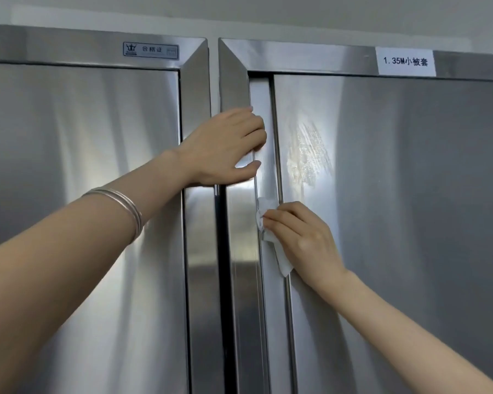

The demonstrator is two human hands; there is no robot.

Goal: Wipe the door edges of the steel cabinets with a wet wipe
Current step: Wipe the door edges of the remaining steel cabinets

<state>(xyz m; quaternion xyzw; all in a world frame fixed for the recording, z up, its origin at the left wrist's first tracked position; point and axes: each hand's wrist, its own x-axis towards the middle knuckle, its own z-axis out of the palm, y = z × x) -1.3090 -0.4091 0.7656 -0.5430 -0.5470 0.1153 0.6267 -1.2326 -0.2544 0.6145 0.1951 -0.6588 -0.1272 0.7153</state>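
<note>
Two steel cabinets stand side by side, the left cabinet [83, 166] and the right cabinet [396, 194]. The right cabinet's sliding door edge [264, 172] runs vertically beside its frame. My left hand [225, 146] rests on that frame, its fingers curled round the strip by the door edge. Lower down, my right hand [299, 237] presses a crumpled white wet wipe [271, 231] against the door edge, fingers laid over it. A wet smear [308, 157] shines on the right door above my right hand.
A dark gap [225, 280] separates the two cabinets. A white paper label [405, 61] is stuck on the right cabinet's top frame, and a small printed sticker [151, 50] on the left one. The grey wall [239, 9] shows above. Silver bangles [125, 209] circle my left wrist.
</note>
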